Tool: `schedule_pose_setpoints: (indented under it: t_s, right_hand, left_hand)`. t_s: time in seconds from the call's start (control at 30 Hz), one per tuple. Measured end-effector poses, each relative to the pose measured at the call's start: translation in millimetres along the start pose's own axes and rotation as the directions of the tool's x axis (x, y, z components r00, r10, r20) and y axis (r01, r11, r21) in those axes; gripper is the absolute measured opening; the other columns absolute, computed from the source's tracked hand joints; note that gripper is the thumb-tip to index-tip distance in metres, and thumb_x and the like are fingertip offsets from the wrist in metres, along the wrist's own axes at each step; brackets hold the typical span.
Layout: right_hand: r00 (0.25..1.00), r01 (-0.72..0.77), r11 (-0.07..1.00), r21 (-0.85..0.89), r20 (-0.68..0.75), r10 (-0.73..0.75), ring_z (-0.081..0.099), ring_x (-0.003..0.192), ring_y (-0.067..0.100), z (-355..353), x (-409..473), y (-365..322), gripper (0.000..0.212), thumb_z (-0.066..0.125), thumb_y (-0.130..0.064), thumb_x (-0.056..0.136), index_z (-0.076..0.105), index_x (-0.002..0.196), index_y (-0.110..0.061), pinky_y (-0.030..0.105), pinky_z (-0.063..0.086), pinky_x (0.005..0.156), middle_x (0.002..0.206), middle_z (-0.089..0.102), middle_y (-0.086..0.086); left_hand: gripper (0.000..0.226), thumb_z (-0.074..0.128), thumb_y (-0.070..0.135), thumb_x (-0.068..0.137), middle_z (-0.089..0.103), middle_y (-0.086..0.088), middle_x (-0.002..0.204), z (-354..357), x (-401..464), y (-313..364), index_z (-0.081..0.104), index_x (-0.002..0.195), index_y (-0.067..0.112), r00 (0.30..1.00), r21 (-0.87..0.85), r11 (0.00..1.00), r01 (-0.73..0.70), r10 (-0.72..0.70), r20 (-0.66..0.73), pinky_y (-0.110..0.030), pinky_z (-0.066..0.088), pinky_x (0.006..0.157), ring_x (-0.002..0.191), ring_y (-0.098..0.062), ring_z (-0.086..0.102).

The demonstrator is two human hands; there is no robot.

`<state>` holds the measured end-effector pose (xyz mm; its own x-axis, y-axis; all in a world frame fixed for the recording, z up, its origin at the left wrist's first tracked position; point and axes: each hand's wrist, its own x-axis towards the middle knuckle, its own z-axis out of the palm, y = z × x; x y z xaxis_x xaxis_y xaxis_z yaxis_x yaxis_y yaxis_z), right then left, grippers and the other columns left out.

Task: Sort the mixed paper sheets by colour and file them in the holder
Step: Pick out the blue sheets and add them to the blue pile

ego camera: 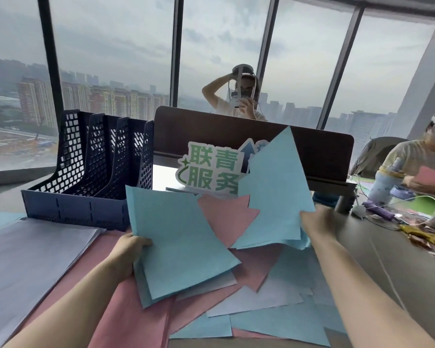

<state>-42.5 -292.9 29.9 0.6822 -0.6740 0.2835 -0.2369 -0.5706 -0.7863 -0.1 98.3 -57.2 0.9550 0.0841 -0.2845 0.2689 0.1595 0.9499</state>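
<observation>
**Sorting blue sheets at a window-side desk**

A desk stood before tall windows (111, 59) overlooking a hazy city. On the desk lay a loose heap of pink, blue and pale lilac paper sheets (249, 292), overlapping at all angles. A dark blue mesh holder (86, 177) with several upright compartments stood at the back left, its slots apparently unfilled, though their floors were hidden. Beside it, to the left, rested a neater pale lilac stack (30, 252).

The left hand (128, 257) pinched a small sheaf of blue sheets (176, 237) at its left edge, thumb on top and fingers curled beneath. The right hand (314, 222) held up more blue sheets (274, 187) by a lower corner; its fingers were hidden behind the paper, so I could not tell how they lay.

The paper looked light, thin and floppy, likely to sag or slip apart if held by a corner. Gripping mid-edge with the sheaf squared would probably steady it for filing.
</observation>
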Motion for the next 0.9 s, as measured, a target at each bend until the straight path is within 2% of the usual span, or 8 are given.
schedule_pose_setpoints:
  t_s: [0.2, 0.33, 0.43, 0.57, 0.67, 0.73, 0.8, 0.9]
  right_hand:
    - [0.978, 0.124, 0.986, 0.110, -0.180, -0.102, 0.063, 0.085, 0.029, -36.9, 10.1, -33.8, 0.023, 0.057, -0.010, 0.078, 0.072, 0.095, -0.011, 0.030, 0.044, 0.069, 0.087, 0.069, 0.005]
    - [0.979, 0.131, 0.969, 0.210, -0.178, -0.094, 0.066, 0.083, 0.026, -40.3, 14.3, -47.6, 0.016, 0.061, -0.012, 0.076, 0.070, 0.089, -0.014, 0.027, 0.045, 0.068, 0.085, 0.071, 0.003]
    - [0.994, 0.112, 0.938, 0.328, -0.022, -0.110, 0.063, 0.079, 0.022, -22.0, 1.6, -51.2, 0.013, 0.066, -0.004, 0.080, 0.067, 0.082, -0.017, 0.024, 0.047, 0.063, 0.086, 0.069, 0.003]
    - [0.949, -0.054, 0.936, 0.348, 0.309, -0.060, 0.070, 0.085, 0.026, 32.4, -22.2, -29.2, 0.010, 0.071, -0.008, 0.081, 0.071, 0.082, -0.018, 0.039, 0.058, 0.081, 0.090, 0.074, 0.003]
    - [0.852, -0.185, 0.926, 0.328, 0.524, -0.015, 0.071, 0.089, 0.028, 72.4, -43.2, -10.8, 0.017, 0.070, -0.004, 0.085, 0.073, 0.101, -0.006, 0.042, 0.057, 0.086, 0.098, 0.075, 0.009]
    - [0.763, -0.267, 0.907, 0.327, 0.647, -0.009, 0.072, 0.084, 0.027, 92.3, -57.0, -3.5, 0.022, 0.068, 0.001, 0.086, 0.069, 0.108, 0.001, 0.038, 0.059, 0.079, 0.100, 0.075, 0.013]
    - [0.676, -0.317, 0.897, 0.308, 0.737, -0.014, 0.073, 0.076, 0.024, 103.8, -67.5, -1.9, 0.020, 0.068, 0.004, 0.086, 0.069, 0.105, 0.001, 0.033, 0.060, 0.069, 0.093, 0.076, 0.012]
    - [0.601, -0.293, 0.926, 0.237, 0.799, -0.014, 0.073, 0.080, 0.027, 112.2, -72.8, -4.8, 0.020, 0.070, 0.004, 0.084, 0.069, 0.103, -0.002, 0.037, 0.060, 0.072, 0.095, 0.076, 0.013]
  left_hand:
    - [0.021, 0.049, -0.015, 0.087, 0.069, -0.021, 0.093, -0.8, -5.7, 1.7, 0.062, 0.097, 0.000, 0.999, 0.001, 1.000, -0.015, 0.015, 0.038, -0.039, 0.055, 0.073, 0.077, -0.035, 0.066]
    - [0.022, 0.048, -0.013, 0.089, 0.070, -0.021, 0.095, -0.6, -6.5, 2.5, 0.061, 0.100, 0.002, 0.999, -0.022, 1.000, -0.006, 0.007, 0.044, -0.038, 0.055, 0.069, 0.080, -0.035, 0.067]
    - [0.025, 0.050, -0.010, 0.088, 0.071, -0.025, 0.099, -3.6, -4.7, 2.4, 0.061, 0.109, -0.001, 0.998, -0.018, 1.000, 0.011, -0.009, 0.061, -0.042, 0.056, 0.074, 0.083, -0.039, 0.068]
    - [0.027, 0.052, -0.004, 0.090, 0.072, -0.025, 0.098, -8.2, -2.9, 1.4, 0.060, 0.115, -0.001, 0.995, -0.018, 0.999, 0.031, -0.029, 0.099, -0.046, 0.058, 0.075, 0.083, -0.040, 0.069]
    - [0.021, 0.056, 0.016, 0.097, 0.073, -0.020, 0.099, -8.0, -3.1, 1.8, 0.062, 0.114, 0.007, 0.990, -0.069, 0.997, 0.016, -0.006, 0.142, -0.047, 0.058, 0.075, 0.084, -0.038, 0.071]
    - [0.025, 0.062, 0.027, 0.095, 0.074, -0.018, 0.101, -7.3, -2.8, 2.4, 0.063, 0.113, 0.010, 0.982, -0.083, 0.997, -0.003, 0.018, 0.189, -0.047, 0.059, 0.076, 0.086, -0.037, 0.072]
    - [0.031, 0.071, 0.021, 0.088, 0.074, -0.018, 0.101, -7.2, -1.8, 2.0, 0.061, 0.115, 0.009, 0.970, -0.091, 0.996, -0.015, 0.036, 0.239, -0.046, 0.059, 0.074, 0.084, -0.036, 0.072]
    - [0.055, 0.079, 0.007, 0.070, 0.072, -0.020, 0.106, -6.9, 0.1, 1.5, 0.058, 0.121, 0.006, 0.955, -0.051, 0.999, -0.012, 0.026, 0.296, -0.047, 0.059, 0.073, 0.088, -0.038, 0.071]
